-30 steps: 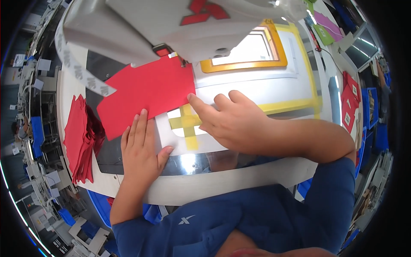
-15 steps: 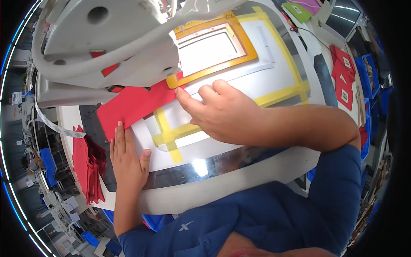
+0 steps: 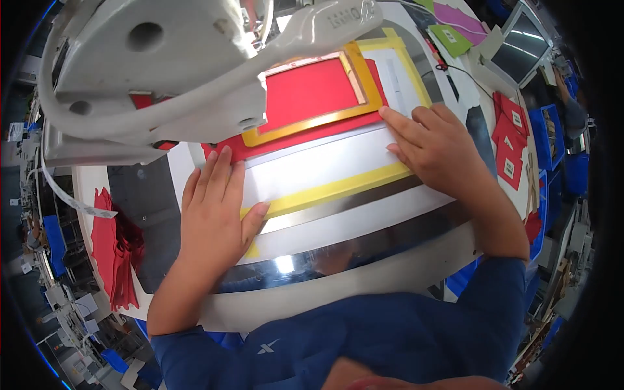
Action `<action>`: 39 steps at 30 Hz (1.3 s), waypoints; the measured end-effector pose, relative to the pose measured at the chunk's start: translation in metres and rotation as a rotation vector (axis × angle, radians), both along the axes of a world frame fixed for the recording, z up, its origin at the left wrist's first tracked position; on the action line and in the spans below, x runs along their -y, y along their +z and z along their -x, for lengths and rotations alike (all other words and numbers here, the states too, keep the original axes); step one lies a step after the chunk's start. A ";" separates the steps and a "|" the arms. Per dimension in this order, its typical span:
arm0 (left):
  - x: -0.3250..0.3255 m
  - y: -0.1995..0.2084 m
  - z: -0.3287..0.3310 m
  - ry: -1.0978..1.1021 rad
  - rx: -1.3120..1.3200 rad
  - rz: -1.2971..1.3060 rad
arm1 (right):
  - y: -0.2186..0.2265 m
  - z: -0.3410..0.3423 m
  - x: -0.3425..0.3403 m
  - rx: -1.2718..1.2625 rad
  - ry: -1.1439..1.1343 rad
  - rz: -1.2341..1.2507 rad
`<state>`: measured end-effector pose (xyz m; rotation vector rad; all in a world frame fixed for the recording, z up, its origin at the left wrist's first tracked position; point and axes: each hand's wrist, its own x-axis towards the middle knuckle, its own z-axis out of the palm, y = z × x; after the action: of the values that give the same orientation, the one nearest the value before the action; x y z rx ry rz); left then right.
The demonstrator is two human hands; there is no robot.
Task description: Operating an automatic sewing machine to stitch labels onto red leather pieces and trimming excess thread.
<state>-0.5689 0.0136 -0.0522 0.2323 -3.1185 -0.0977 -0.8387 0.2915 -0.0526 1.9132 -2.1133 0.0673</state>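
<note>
A red fabric piece [image 3: 312,133] lies under a yellow rectangular frame [image 3: 318,121] beneath the white machine head [image 3: 162,78]. Its red surface fills the frame's window. My left hand [image 3: 218,211] rests flat with fingers stretched, their tips on the fabric's left end. At the opposite end, my right hand [image 3: 435,146] has its index fingertip on the fabric's near right corner; the thumb is apart from it and the outer fingers curl. Under the fabric is a white sheet [image 3: 312,169] edged with yellow tape [image 3: 338,188]. The machine head hides the fabric's far left part.
A stack of red fabric pieces [image 3: 116,253] hangs at the table's left edge. Red labelled pieces [image 3: 508,143] lie to the right, near a screen [image 3: 523,42], green fabric [image 3: 452,39] and blue bins [image 3: 547,136]. A white strip [image 3: 71,198] dangles from the machine.
The red fabric has moved right and now spans the frame's window. My right hand has gone right with its end; my left hand has slid up and right.
</note>
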 end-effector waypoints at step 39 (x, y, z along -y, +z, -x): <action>-0.009 -0.012 -0.006 -0.118 0.033 -0.042 | 0.001 -0.008 -0.004 0.334 -0.037 -0.001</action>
<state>-0.5626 0.0230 -0.0642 0.0513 -3.1638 -0.1619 -0.8307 0.2958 -0.0514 1.9755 -2.3547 0.4034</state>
